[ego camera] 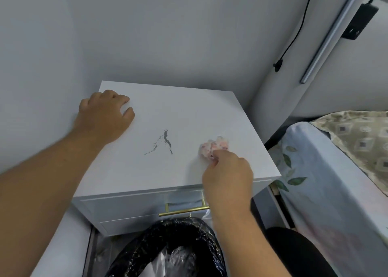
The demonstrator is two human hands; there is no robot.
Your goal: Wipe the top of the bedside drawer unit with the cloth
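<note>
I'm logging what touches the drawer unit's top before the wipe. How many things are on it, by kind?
Hands: 2, left hand and right hand
Cloths: 1, the pink cloth
Dark smudges: 1, the smudge
Total: 4

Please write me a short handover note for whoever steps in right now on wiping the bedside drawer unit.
Left hand: resting, fingers curled, holding nothing, on the far left part of the white drawer unit top.
Right hand: fingers pinching the crumpled pink-and-white cloth, which sits on the top near the front right.
Done: cloth is on the surface.
Left: the dark grey smear in the middle of the top is untouched, to the left of the cloth and apart from it. Wipe it, then the rest of the top.
Note: a black-lined bin stands in front of the drawers.
</note>
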